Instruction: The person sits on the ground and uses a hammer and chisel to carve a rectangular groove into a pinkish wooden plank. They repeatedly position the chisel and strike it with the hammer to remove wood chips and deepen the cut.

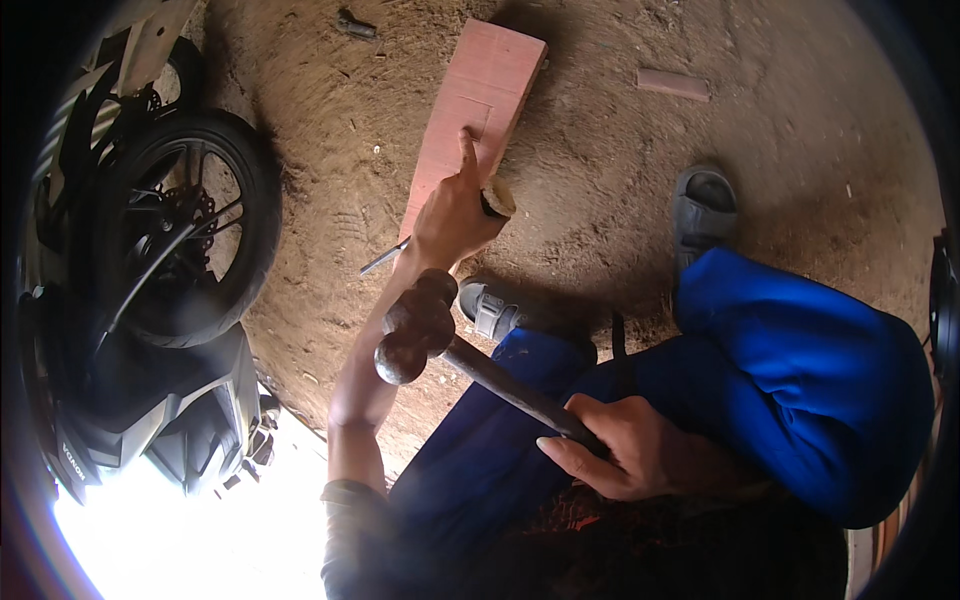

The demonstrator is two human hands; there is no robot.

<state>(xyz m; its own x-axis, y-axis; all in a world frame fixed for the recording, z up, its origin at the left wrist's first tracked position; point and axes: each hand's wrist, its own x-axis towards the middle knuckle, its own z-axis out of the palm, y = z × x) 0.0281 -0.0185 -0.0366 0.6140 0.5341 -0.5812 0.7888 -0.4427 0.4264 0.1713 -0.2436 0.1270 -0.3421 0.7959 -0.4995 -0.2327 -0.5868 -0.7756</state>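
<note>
A reddish wooden board lies on the ground ahead of me, with a thin rectangular outline marked on its face. My left hand is over its near part, index finger stretched out to the edge of that outline. The other fingers are closed round a chisel; its round wooden butt sticks out on the right and its narrow metal blade on the left. My right hand grips the wooden handle of a ball-peen hammer, raised above my lap with its dark metal head toward my left forearm.
A motorcycle with a black front wheel stands at the left. On the dirt floor lie a small reddish wood offcut and a dark short piece. My sandalled feet and blue-trousered legs are close to the board.
</note>
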